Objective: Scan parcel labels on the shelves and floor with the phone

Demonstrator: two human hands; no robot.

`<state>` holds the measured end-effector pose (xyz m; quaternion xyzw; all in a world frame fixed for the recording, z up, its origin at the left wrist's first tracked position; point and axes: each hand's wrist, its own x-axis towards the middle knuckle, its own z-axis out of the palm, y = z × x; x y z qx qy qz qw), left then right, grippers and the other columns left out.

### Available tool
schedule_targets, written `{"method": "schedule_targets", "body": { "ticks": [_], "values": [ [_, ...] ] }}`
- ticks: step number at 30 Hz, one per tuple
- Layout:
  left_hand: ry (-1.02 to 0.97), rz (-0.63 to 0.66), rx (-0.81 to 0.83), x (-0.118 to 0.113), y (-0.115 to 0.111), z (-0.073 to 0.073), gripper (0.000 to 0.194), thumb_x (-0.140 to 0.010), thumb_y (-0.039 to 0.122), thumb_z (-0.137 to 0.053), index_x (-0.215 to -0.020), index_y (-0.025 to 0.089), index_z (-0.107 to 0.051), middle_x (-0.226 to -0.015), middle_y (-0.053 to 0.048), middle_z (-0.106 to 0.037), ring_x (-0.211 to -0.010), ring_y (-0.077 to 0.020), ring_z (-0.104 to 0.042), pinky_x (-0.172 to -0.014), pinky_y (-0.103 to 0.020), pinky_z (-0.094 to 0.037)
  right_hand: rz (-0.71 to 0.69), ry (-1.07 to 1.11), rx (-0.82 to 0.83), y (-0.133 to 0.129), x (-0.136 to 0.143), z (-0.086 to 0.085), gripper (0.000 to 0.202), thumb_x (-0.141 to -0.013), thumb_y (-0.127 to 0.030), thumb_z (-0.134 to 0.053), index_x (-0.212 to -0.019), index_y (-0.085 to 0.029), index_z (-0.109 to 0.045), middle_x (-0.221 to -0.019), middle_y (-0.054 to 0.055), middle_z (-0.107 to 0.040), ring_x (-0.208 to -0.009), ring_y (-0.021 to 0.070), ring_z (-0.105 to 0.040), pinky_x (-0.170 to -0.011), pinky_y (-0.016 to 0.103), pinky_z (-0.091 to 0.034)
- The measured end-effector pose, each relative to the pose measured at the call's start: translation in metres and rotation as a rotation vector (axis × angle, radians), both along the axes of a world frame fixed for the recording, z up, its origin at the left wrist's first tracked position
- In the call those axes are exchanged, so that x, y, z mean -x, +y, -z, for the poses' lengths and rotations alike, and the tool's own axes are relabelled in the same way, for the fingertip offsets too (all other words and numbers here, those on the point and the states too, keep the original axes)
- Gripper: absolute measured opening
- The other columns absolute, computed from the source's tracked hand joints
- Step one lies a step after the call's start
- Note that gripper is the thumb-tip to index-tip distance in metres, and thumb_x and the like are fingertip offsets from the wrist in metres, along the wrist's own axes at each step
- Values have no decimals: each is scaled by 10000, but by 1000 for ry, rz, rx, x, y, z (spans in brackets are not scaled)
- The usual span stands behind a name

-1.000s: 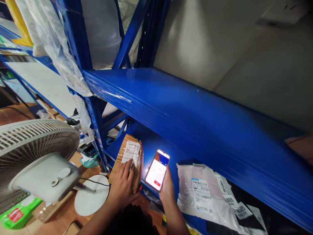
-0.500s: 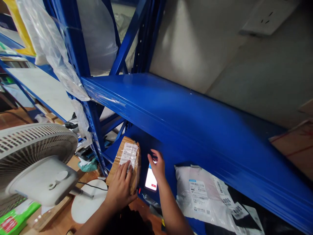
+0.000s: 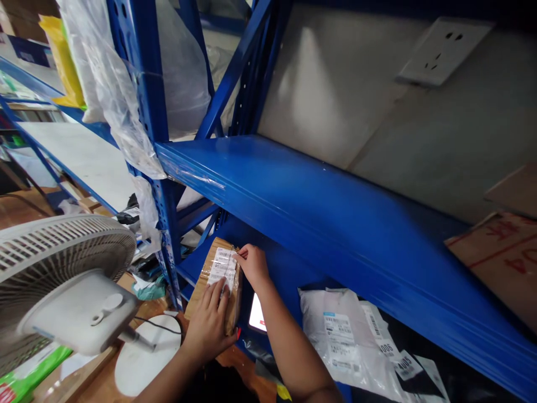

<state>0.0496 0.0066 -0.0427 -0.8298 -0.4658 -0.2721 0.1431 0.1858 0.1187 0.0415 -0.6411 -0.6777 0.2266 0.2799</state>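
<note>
My left hand (image 3: 210, 324) lies flat, palm down, fingers spread and extended forward. My right hand (image 3: 253, 264) reaches ahead of it, forearm angled inward, thumb and forefinger pinched together at the tips.

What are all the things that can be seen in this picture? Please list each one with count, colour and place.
cardboard parcel: one, brown with a white label, left end of the lower shelf
phone: one, screen lit, lying on the lower shelf beside the parcel
mailer bag: one, white, on the lower shelf to the right
shelf rack: one, blue, centre
fan: one, white, lower left
wall socket: one, white, upper right
plastic wrap: clear, hanging on the rack post
cardboard sheet: brown with red marks, far right
left hand: resting flat on the parcel
right hand: fingertips pinching the label's edge
</note>
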Motion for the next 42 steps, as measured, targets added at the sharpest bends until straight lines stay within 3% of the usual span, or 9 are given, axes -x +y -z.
{"method": "schedule_targets", "body": {
  "ticks": [10, 19, 23, 26, 29, 32, 35, 38, 42],
  "values": [
    [-18, 11, -36, 1, 1, -3, 785, -551, 427, -652, -1213, 36, -491, -1318, -268, -509, -1232, -391, -456, -1035, -482, -368, 6, -146, 38, -2, 2, -1, 145, -883, -275, -673, -813, -150, -655, -824, 12, -711, -781, 157, -674, -789, 359, -556],
    [-14, 21, -24, -1, 0, -1, 732, -595, 452, -673, -1181, 34, -540, -1311, -269, -524, -1260, -396, -446, -1069, -494, -333, -175, -277, 91, 14, -7, -10, 133, -910, -270, -642, -851, -152, -666, -931, 30, -716, -910, 182, -679, -873, 406, -550],
    [-30, 35, 8, 2, 4, 4, 907, -654, 661, -640, -1284, 25, -499, -1354, -264, -517, -1289, -387, -427, -1085, -489, -318, -222, -305, 97, 18, -12, -12, 142, -919, -280, -629, -874, -150, -664, -941, 33, -712, -917, 185, -677, -872, 411, -550],
    [-49, 57, 85, 4, 16, -6, 1057, -708, 822, -489, -1381, 9, -440, -1273, -244, -574, -1155, -366, -515, -988, -485, -402, -235, -318, 96, 20, -14, -9, 143, -928, -279, -614, -890, -150, -662, -945, 34, -706, -909, 184, -674, -858, 406, -553],
    [-23, 22, 230, 3, 37, -26, 780, -901, 641, -381, -1376, 31, -483, -1089, -174, -637, -967, -294, -578, -858, -433, -481, -230, -332, 88, 21, -13, -5, 139, -934, -278, -605, -910, -152, -661, -965, 38, -703, -917, 185, -671, -859, 405, -554],
    [30, 9, 250, -1, 55, -37, 608, -960, 471, -355, -1322, 21, -546, -1047, -169, -650, -952, -288, -590, -833, -412, -508, -203, -345, 80, 21, -12, -1, 138, -936, -274, -602, -942, -148, -659, -986, 42, -701, -941, 193, -670, -868, 416, -554],
    [36, 2, 225, -5, 64, -38, 597, -940, 464, -395, -1298, 20, -573, -1211, -203, -628, -977, -305, -591, -842, -430, -516, -164, -349, 73, 22, -14, 4, 139, -939, -272, -597, -977, -152, -656, -1005, 47, -699, -962, 199, -669, -874, 418, -555],
    [56, -2, 227, -7, 66, -36, 604, -929, 471, -406, -1314, 34, -568, -1411, -167, -532, -940, -284, -600, -813, -420, -529, -140, -342, 62, 25, -15, 10, 150, -939, -284, -598, -997, -158, -656, -1024, 49, -695, -965, 200, -668, -867, 415, -559],
    [93, -23, 261, -11, 68, -36, 653, -919, 498, -410, -1354, 27, -534, -1448, -159, -502, -943, -288, -618, -819, -419, -530, -108, -330, 39, 27, -16, 17, 143, -943, -275, -593, -993, -157, -657, -1027, 50, -695, -976, 201, -667, -880, 422, -556]
  ]
}}
